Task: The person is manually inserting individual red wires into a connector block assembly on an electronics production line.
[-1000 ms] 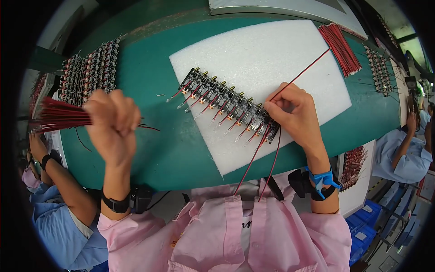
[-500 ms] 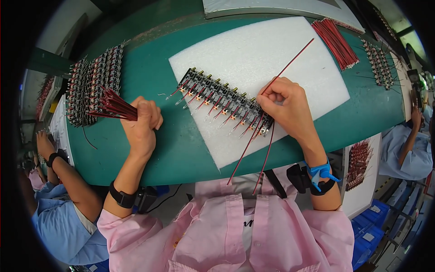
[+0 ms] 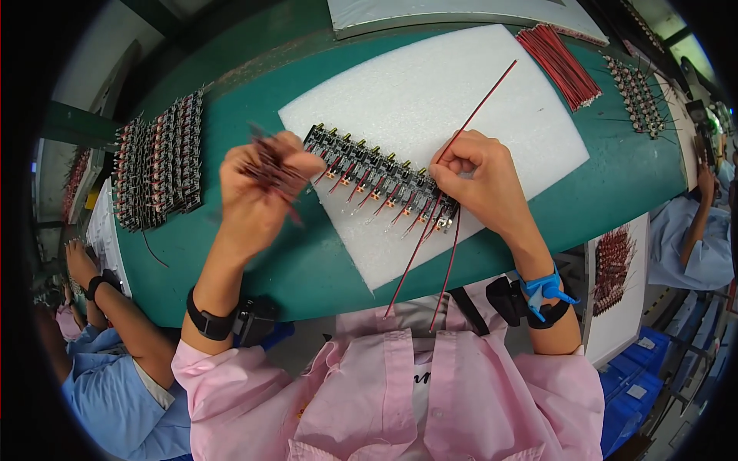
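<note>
White foam [image 3: 461, 81] with a faintly grained face lies on the smooth green tabletop [image 3: 169, 284] in the head view, and on it rests a slanting strip of small black circuit boards [image 3: 374, 173], brassy fittings along its far edge and short red-and-black leads along the near one. The right hand [image 3: 483, 180] is at the strip's right end, its thumb and forefinger apparently pinching a long, thin wire [image 3: 492, 92] that slants up and away. The left hand [image 3: 257, 203] is closed around a blurred wire bundle [image 3: 270, 167], just beside the strip's other end. Good practice here, I judge, is a light pinch close to the board, so the springy wire does not lever the strip askew, with the bundle's loose ends kept clear of the short leads.
</note>
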`<state>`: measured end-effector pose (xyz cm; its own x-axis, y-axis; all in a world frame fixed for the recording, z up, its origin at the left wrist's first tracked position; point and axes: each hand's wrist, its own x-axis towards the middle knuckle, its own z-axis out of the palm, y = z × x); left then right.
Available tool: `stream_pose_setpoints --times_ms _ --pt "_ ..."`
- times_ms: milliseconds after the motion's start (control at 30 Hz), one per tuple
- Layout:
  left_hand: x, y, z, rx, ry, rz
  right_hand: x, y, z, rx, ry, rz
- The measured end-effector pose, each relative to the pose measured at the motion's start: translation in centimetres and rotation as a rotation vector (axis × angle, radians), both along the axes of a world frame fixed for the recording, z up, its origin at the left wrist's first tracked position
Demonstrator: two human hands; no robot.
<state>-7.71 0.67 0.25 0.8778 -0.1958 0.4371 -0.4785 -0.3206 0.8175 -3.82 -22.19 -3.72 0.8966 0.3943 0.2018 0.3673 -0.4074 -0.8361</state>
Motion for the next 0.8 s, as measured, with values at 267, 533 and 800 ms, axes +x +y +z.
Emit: stream_pose_setpoints --times_ms 267,533,800 --pt "1.0 -2.3 -0.1 0.604 -0.278 -0.326 0.1 0.1 0.2 -0.018 -0.038 0.008" --pt "0.2 -2.5 -0.5 0.697 -0.140 -0.373 -0.3 0.6 0.3 -0.076 -0.106 -0.053" --pt "-0.1 -1.9 -1.2 0.667 -0.135 -0.379 -0.7 0.7 0.0 -0.100 -0.126 -0.084"
